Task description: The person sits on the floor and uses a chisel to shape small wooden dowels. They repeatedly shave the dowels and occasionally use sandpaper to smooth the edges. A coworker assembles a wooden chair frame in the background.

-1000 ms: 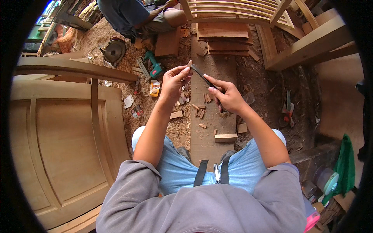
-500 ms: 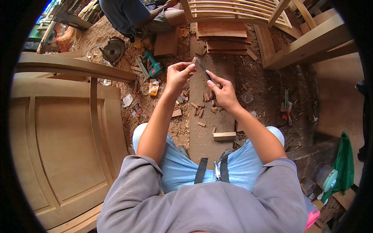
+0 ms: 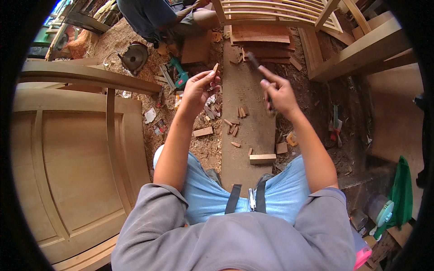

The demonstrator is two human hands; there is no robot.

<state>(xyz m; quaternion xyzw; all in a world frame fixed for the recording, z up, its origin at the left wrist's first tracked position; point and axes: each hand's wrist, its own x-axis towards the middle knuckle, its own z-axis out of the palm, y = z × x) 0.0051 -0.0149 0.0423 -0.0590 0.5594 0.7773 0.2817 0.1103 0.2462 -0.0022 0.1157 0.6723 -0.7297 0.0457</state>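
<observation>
Between the thumb and fingers of my left hand [image 3: 197, 91] is a small wooden peg [image 3: 215, 67], its narrow end pointing up. My right hand [image 3: 281, 92] is closed round a dark-bladed hand tool [image 3: 253, 60] that looks like a chisel, blurred by motion. The blade points up and away, apart from the peg. Below both hands, a wide board [image 3: 244, 144] on the ground carries several small wooden pegs [image 3: 233, 129] and a larger wood block [image 3: 262, 159].
A panelled wooden door [image 3: 83, 167] stands at the left. Beyond my left hand lie a green nail gun [image 3: 180, 74] and a circular saw [image 3: 134, 58]. Stacked boards [image 3: 262, 34] and a slatted frame [image 3: 275, 11] are ahead. Another person's leg [image 3: 147, 20] shows at the far left.
The blade has come away from the peg. My right hand has swung right and slightly nearer, still gripping the tool. My left hand has shifted slightly left with the peg.
</observation>
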